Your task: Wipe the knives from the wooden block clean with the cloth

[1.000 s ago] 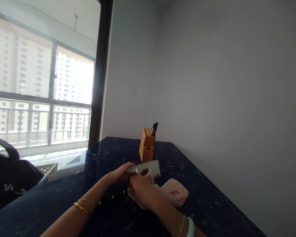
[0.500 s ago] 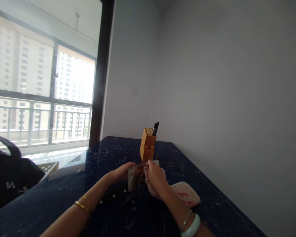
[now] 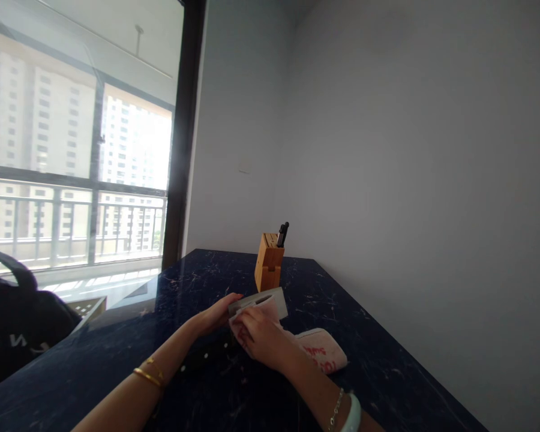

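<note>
The left arm is stretching forward from the near left side, and its hand [image 3: 218, 312] is sitting at the back corner of the knife [image 3: 279, 302], by the handle end of the blade. Its thumb side is facing up, but the fingers are hiding behind the metal, so I cannot tell whether they are gripping it or only steadying it. A gold bracelet [image 3: 148, 377] is circling that wrist.

The right arm is slanting in from the near right, with the elbow side low and the right hand [image 3: 258, 333] bending inward toward the left one. Its fingers are curling around the cloth [image 3: 321, 350] and are pressing a fold of it against the blade, just right of the left hand. A chain [image 3: 336, 410] and a pale bangle [image 3: 352, 414] are hanging around the right wrist.

The broad blade is lying between and just beyond the two hands, its far end sticking out past the right hand's knuckles. Its black, studded handle [image 3: 202, 355] is pointing back toward the person, below the left hand. The loose end of the cloth, showing red writing, is lying on the table [image 3: 369, 348] to the right of the right hand. The wooden knife block [image 3: 269, 267] is standing beyond both hands, holding black-handled knives [image 3: 282, 234].
</note>
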### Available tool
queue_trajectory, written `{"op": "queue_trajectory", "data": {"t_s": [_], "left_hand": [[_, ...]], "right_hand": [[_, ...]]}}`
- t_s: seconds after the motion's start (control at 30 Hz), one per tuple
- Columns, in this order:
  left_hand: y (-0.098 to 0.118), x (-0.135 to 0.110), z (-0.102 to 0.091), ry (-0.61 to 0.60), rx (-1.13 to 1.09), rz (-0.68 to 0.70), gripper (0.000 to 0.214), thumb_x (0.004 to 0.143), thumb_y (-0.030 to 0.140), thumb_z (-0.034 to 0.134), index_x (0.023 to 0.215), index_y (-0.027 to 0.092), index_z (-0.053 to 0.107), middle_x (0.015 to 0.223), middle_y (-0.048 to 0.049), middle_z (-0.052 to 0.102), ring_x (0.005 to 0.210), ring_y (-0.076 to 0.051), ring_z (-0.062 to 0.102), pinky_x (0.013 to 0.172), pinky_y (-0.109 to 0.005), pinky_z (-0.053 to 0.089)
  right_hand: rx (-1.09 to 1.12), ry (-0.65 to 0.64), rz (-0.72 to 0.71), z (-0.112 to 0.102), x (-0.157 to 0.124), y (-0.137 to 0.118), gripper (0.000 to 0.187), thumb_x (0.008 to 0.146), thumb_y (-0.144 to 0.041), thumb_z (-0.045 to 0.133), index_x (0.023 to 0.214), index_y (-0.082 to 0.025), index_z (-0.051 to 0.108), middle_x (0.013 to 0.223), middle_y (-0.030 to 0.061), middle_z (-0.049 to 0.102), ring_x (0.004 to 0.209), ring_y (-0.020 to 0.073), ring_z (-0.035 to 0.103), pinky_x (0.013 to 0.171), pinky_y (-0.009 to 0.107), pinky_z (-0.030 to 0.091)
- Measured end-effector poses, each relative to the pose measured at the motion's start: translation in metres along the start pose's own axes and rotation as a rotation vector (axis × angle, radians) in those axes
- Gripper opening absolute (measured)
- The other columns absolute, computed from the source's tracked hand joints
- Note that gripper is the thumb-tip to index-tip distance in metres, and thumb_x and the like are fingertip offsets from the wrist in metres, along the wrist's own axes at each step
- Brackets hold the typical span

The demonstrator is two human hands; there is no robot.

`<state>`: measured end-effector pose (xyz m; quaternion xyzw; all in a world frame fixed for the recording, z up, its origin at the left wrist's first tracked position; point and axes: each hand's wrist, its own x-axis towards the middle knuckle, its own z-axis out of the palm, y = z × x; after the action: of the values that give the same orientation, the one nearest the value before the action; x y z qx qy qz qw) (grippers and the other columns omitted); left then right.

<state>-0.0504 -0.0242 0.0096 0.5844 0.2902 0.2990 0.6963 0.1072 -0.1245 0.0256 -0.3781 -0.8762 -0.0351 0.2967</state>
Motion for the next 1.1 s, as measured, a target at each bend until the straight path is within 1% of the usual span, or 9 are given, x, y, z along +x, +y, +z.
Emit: {"op": "queue_trajectory", "data": {"t_s": [0.13,0.2,0.3,0.4,0.53,0.7,0.83,0.93,1.1], "left_hand": [[0.003,-0.003,0.004,-0.021,0.008,-0.002,0.042,0.076,0.051,0.041,0.085,0.015,0.062,0.074,-0.0043,0.065,0.069,-0.019,0.057,0.067,-0.029,0.041],[0.007,-0.009,0.009,-0.037,0.019,0.000,0.048,0.077,0.055,0.040,0.089,0.014,0.063,0.080,-0.0056,0.066,0.074,-0.020,0.058,0.072,-0.030,0.041],[0.015,-0.017,0.016,-0.098,0.036,-0.021,0.066,0.075,0.067,0.033,0.092,0.011,0.064,0.080,-0.0084,0.066,0.076,-0.022,0.058,0.073,-0.031,0.040],[0.021,-0.020,0.022,-0.134,-0.010,-0.049,0.077,0.070,0.075,0.028,0.098,0.013,0.063,0.077,-0.0080,0.066,0.072,-0.021,0.058,0.066,-0.028,0.040],[0.023,-0.019,0.024,-0.146,-0.071,-0.023,0.079,0.069,0.077,0.025,0.110,0.018,0.058,0.082,-0.0065,0.067,0.073,-0.020,0.058,0.066,-0.027,0.040],[0.023,-0.020,0.024,-0.180,-0.042,0.006,0.086,0.069,0.077,0.021,0.113,0.013,0.057,0.079,-0.0091,0.067,0.073,-0.022,0.058,0.071,-0.031,0.039],[0.021,-0.017,0.022,-0.170,-0.081,0.003,0.080,0.069,0.077,0.022,0.120,0.022,0.050,0.093,-0.0059,0.066,0.078,-0.022,0.059,0.073,-0.032,0.039],[0.017,-0.014,0.018,-0.163,-0.067,-0.002,0.081,0.069,0.078,0.020,0.116,0.021,0.054,0.088,-0.0060,0.066,0.078,-0.022,0.058,0.073,-0.032,0.039],[0.018,-0.018,0.020,-0.180,0.043,0.005,0.082,0.072,0.075,0.019,0.093,0.011,0.065,0.076,-0.0089,0.066,0.074,-0.022,0.058,0.073,-0.033,0.039]], "right_hand": [[-0.062,0.105,0.053,0.000,0.004,0.016,0.038,0.084,-0.017,0.040,0.121,-0.016,0.044,0.122,0.0091,0.048,0.116,0.0176,0.040,0.099,0.034,0.031],[-0.083,0.107,0.053,-0.001,0.004,0.021,0.043,0.083,-0.018,0.041,0.126,-0.014,0.040,0.128,0.0103,0.044,0.118,0.0182,0.037,0.101,0.036,0.029],[-0.099,0.060,-0.003,-0.003,0.001,0.014,0.042,0.086,-0.020,0.038,0.128,-0.016,0.039,0.129,0.0081,0.044,0.119,0.0179,0.037,0.102,0.036,0.028],[-0.127,0.036,-0.068,-0.001,0.000,0.001,0.042,0.087,-0.021,0.037,0.129,-0.019,0.037,0.130,0.0051,0.044,0.119,0.0170,0.037,0.103,0.035,0.027],[-0.185,0.064,-0.092,0.003,0.003,0.000,0.044,0.087,-0.020,0.038,0.131,-0.019,0.035,0.130,0.0054,0.044,0.119,0.0175,0.037,0.101,0.035,0.028],[-0.218,0.123,-0.053,0.001,0.005,0.010,0.044,0.087,-0.019,0.035,0.131,-0.018,0.036,0.130,0.0065,0.045,0.118,0.0186,0.038,0.096,0.036,0.034],[-0.216,0.084,-0.110,0.001,0.003,0.003,0.046,0.086,-0.021,0.037,0.132,-0.019,0.033,0.130,0.0044,0.044,0.119,0.0188,0.035,0.099,0.037,0.031],[-0.210,0.086,-0.100,0.004,0.004,0.003,0.045,0.086,-0.020,0.037,0.131,-0.020,0.035,0.129,0.0047,0.046,0.118,0.0191,0.037,0.098,0.037,0.031],[-0.205,0.169,0.051,0.004,0.007,0.020,0.038,0.085,-0.017,0.038,0.123,-0.017,0.043,0.120,0.0086,0.051,0.110,0.0193,0.043,0.094,0.036,0.035]]}}
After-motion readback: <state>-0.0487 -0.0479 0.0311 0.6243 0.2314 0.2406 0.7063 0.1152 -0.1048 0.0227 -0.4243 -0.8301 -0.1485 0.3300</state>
